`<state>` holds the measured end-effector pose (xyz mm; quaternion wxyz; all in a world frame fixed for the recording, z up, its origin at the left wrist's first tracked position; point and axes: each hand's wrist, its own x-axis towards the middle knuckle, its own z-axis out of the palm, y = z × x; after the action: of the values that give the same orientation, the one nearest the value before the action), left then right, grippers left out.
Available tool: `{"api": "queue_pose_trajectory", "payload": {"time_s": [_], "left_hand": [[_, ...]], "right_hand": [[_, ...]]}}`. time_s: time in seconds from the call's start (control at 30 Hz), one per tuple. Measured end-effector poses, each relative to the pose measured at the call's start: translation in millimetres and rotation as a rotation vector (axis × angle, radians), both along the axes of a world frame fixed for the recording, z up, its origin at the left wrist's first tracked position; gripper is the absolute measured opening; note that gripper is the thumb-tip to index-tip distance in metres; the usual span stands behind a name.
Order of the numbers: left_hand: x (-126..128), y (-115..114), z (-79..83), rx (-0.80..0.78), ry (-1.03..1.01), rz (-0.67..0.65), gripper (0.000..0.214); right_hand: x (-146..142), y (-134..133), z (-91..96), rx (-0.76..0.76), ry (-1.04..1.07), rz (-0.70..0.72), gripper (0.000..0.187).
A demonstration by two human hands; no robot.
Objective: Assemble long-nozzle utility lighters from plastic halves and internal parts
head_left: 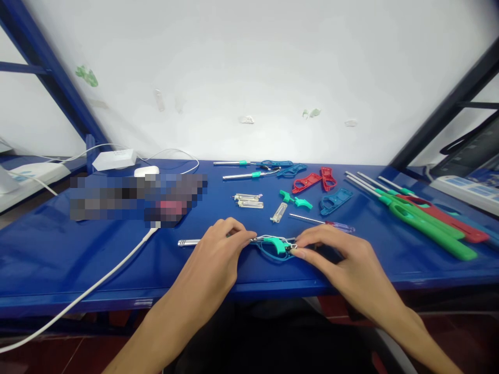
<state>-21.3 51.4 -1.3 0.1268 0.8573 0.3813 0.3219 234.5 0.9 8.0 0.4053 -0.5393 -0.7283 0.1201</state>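
Note:
On the table's front part lies a partly assembled long-nozzle lighter, its metal tube [189, 242] pointing left. A green trigger [276, 244] rests over its blue handle half [273, 256], with a thin white wire [268, 237] running along the top. My left hand [220, 249] is over the tube, thumb and forefinger pinched at the wire by the handle's left end. My right hand [349, 259] pinches a small black part with wire [290, 248] at the trigger's right side; the fingertips partly hide it.
Behind are two lighter tubes [241, 176], red handle halves [306, 182], a blue half [336, 201], green triggers [295, 199], clear fuel tanks [249, 201] and a screwdriver [339, 227]. Several finished lighters [429, 228] lie right. A white cable [97, 283] crosses the left side.

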Motion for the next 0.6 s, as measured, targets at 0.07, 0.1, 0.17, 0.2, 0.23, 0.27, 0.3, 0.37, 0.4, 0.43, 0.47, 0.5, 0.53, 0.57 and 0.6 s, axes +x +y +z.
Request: {"api": "queue_pose_trajectory", "payload": {"time_s": [0.07,0.1,0.17,0.2,0.23,0.27,0.3,0.37,0.4,0.43,0.47,0.5,0.53,0.57,0.6], "left_hand": [[0.2,0.6,-0.8,0.012,0.006,-0.008,0.041],[0.3,0.9,-0.9,0.015,0.010,-0.012,0.042],[0.5,1.2,-0.3,0.022,0.020,-0.017,0.041],[0.5,1.1,0.4,0.024,0.025,-0.018,0.041],[0.5,1.0,1.1,0.025,0.032,-0.018,0.041],[0.5,0.9,1.9,0.025,0.039,-0.018,0.041],[0.4,0.7,2.6,0.023,0.048,-0.017,0.041],[0.5,0.5,3.2,0.019,0.066,-0.015,0.043],[0.6,0.5,3.2,0.021,0.073,-0.013,0.043],[0.8,0.6,3.1,0.025,0.079,-0.012,0.044],[1.0,0.8,2.9,0.029,0.084,-0.011,0.044],[1.3,0.9,2.7,0.032,0.089,-0.010,0.045],[1.5,0.9,2.8,0.037,0.091,-0.009,0.045],[1.6,0.8,3.1,0.041,0.093,-0.008,0.045],[1.7,0.6,3.6,0.041,0.095,-0.008,0.046]], "right_hand": [[-0.6,-0.2,-0.5,0.014,-0.011,-0.002,0.003],[-0.8,-0.4,-0.6,0.017,-0.014,-0.003,0.003],[-0.6,-0.8,-0.5,0.013,-0.014,-0.005,0.004],[-0.3,-0.9,-0.3,0.008,-0.014,-0.004,0.004],[0.1,-1.1,-0.2,0.003,-0.012,-0.004,0.005],[0.7,-1.2,0.0,-0.003,-0.010,-0.002,0.005],[1.2,-1.3,0.1,-0.009,-0.008,0.001,0.006],[2.1,-1.4,0.3,-0.020,-0.002,0.000,0.006],[2.3,-1.4,0.3,-0.024,0.002,-0.003,0.007],[2.4,-1.3,0.3,-0.028,0.005,-0.003,0.007],[2.4,-1.1,0.3,-0.030,0.007,-0.003,0.006],[2.2,-0.9,0.3,-0.030,0.009,-0.003,0.006],[2.0,-0.6,0.3,-0.031,0.012,-0.003,0.006],[1.8,-0.4,0.3,-0.029,0.013,-0.003,0.006],[1.7,-0.2,0.2,-0.028,0.013,-0.002,0.006]]}}
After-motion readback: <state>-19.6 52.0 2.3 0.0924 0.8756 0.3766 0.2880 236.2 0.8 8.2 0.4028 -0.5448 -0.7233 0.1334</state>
